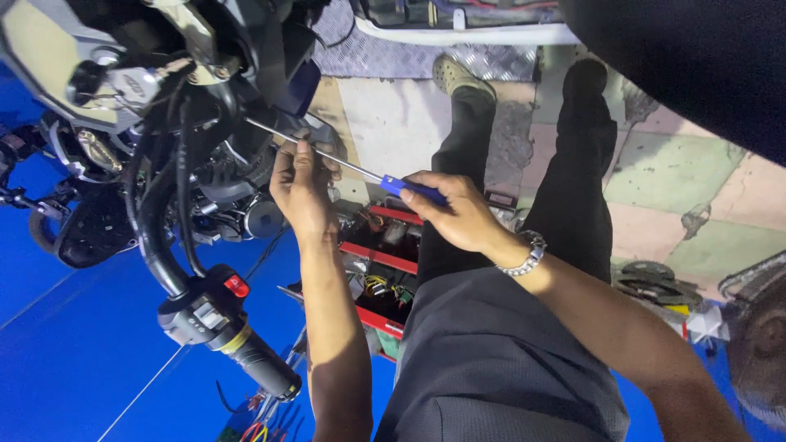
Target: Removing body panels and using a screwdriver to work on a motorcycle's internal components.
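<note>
Step in hand, as judged: driving a fastener on the motorcycle's front assembly point(164, 123). The right hand point(458, 214) is clenched around the blue handle of a long screwdriver point(360, 169), whose shaft runs toward ten o'clock into the bodywork. The left hand point(301, 187) pinches and steadies the shaft near the tip (tip itself hidden). Next move likely calls for keeping the shaft square while turning. A red tool tray point(381, 260) sits at six o'clock below the hands.

Two hands point(303, 184), one screwdriver point(360, 170), one motorcycle point(164, 123), one red toolbox point(381, 258).
</note>
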